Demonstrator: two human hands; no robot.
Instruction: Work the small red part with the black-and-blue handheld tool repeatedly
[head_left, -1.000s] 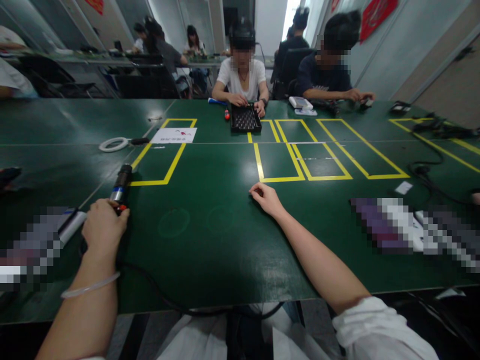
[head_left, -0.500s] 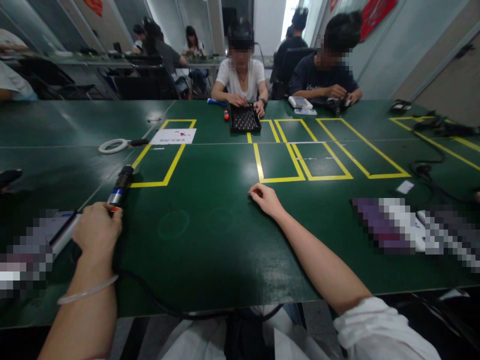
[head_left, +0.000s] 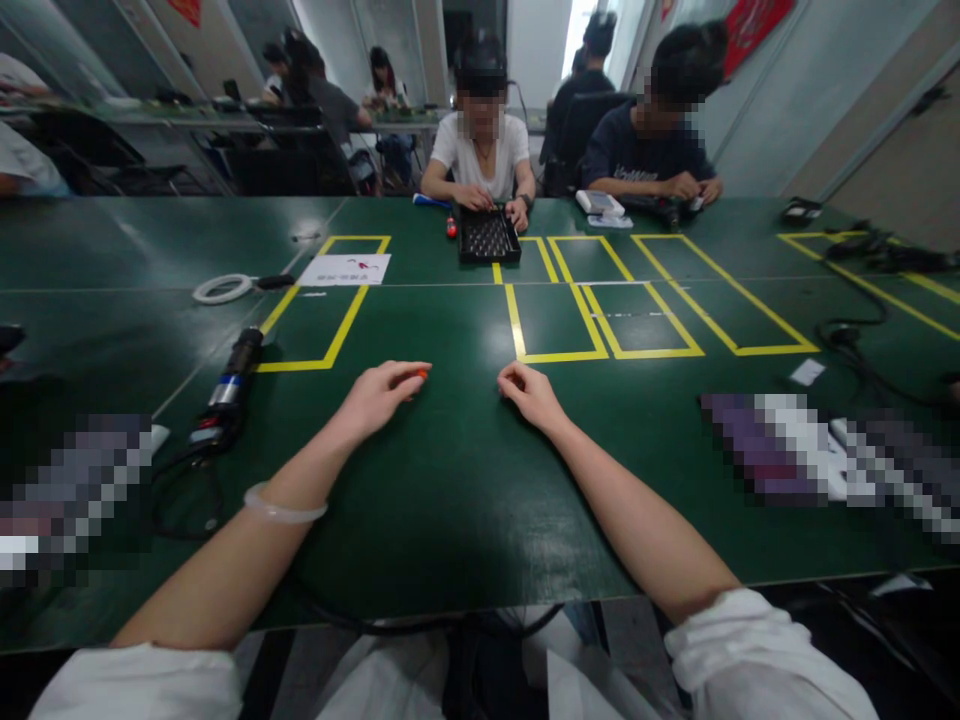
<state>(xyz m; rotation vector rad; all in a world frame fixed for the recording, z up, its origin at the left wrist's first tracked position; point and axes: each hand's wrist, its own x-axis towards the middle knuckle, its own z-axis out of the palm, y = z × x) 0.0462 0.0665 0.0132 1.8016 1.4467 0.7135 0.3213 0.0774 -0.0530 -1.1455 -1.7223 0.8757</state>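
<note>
1. Counting twelve o'clock as straight ahead from between our hands, the broad, dark-green table (head_left: 457, 530) lies under everything; letting our wrists rest low over it should steady us.
2. The narrow, yellow tape outlines (head_left: 562, 357) nearest us begin around two o'clock, just beyond our right hand, and make a handy reference.
3. The cylindrical black tool with silver and blue bands (head_left: 234, 375) lies at nine o'clock, well apart from our left hand; we do best to leave elbow room beside it.
4. Our bare right hand (head_left: 531, 395), at three o'clock, has its fingers curled; we cannot tell whether it holds anything.
5. Our bare left hand (head_left: 379, 397), at nine o'clock, pinches something between thumb and fingertips; a light, even pressure seems wise.
6. That is the small orange-red piece (head_left: 424, 374), mostly covered, its material unclear; something so little could slip easily.
</note>
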